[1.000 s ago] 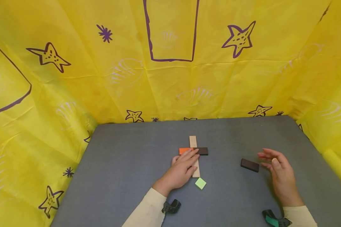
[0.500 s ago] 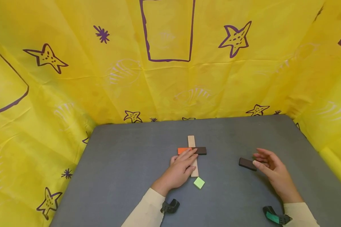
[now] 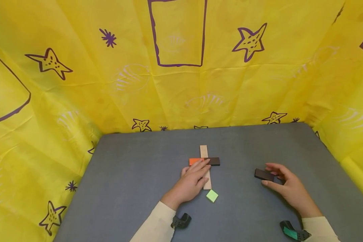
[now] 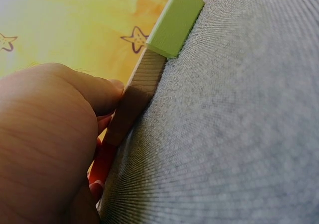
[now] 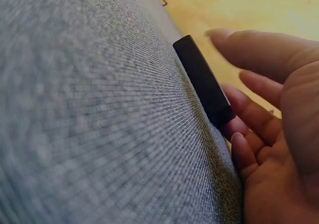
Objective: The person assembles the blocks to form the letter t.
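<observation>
My left hand (image 3: 191, 183) lies across a flat cross of wooden blocks in the head view. Its fingertips rest on the orange block (image 3: 196, 161) and the dark brown block (image 3: 213, 161), partly covering them. Its thumb touches the light wooden plank (image 3: 207, 183), also seen edge-on as a plank (image 4: 139, 84) in the left wrist view. At the plank's near end sits a light green block (image 3: 212, 195). To the right, my right hand (image 3: 291, 188) surrounds one end of a loose dark block (image 3: 264, 174). In the right wrist view the thumb stands apart from this dark block (image 5: 202, 79).
A light wooden piece (image 3: 203, 151) extends beyond the crossing blocks. The grey tabletop (image 3: 139, 174) is enclosed at the back and sides by yellow cloth (image 3: 175, 97) with purple drawings. Dark bands (image 3: 181, 220) sit on both wrists.
My right hand has moved left and lowered round the end of the loose dark block, its thumb coming to the near side. The left hand stays on the cross of blocks.
</observation>
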### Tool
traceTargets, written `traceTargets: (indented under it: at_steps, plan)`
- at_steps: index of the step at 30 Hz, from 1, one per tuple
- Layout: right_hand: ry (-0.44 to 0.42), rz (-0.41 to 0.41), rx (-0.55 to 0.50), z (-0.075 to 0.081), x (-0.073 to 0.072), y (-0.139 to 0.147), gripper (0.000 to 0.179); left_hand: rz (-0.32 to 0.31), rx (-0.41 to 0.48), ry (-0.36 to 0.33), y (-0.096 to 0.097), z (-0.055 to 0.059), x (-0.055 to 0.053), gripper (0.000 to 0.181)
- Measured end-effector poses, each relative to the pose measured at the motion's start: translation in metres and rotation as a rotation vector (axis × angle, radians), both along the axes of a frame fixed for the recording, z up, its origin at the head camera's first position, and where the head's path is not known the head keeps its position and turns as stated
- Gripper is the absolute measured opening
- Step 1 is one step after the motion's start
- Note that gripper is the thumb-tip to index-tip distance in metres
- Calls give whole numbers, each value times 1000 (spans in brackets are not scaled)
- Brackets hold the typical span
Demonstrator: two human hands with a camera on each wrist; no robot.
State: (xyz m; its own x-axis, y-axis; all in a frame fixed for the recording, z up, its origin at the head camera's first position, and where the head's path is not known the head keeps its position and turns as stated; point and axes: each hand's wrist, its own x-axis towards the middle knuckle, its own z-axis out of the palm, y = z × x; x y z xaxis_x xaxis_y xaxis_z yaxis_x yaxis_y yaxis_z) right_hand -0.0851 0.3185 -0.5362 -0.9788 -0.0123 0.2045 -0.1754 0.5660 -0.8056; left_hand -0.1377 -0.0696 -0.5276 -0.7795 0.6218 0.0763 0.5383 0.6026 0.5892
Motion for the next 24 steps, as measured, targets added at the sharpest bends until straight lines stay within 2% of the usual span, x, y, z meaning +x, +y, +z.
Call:
traceTargets:
  at_steps: [8, 15, 24]
  plan:
    - [34, 3, 69, -4, -1, 0, 52, 1, 3, -6, 0, 1, 2, 54]
    - [62, -4, 75, -5, -2, 0, 46, 4, 4, 0, 0, 0, 1, 54]
    - [89, -83, 67, -2, 0, -3, 43, 4, 6, 1, 0, 0, 1, 54]
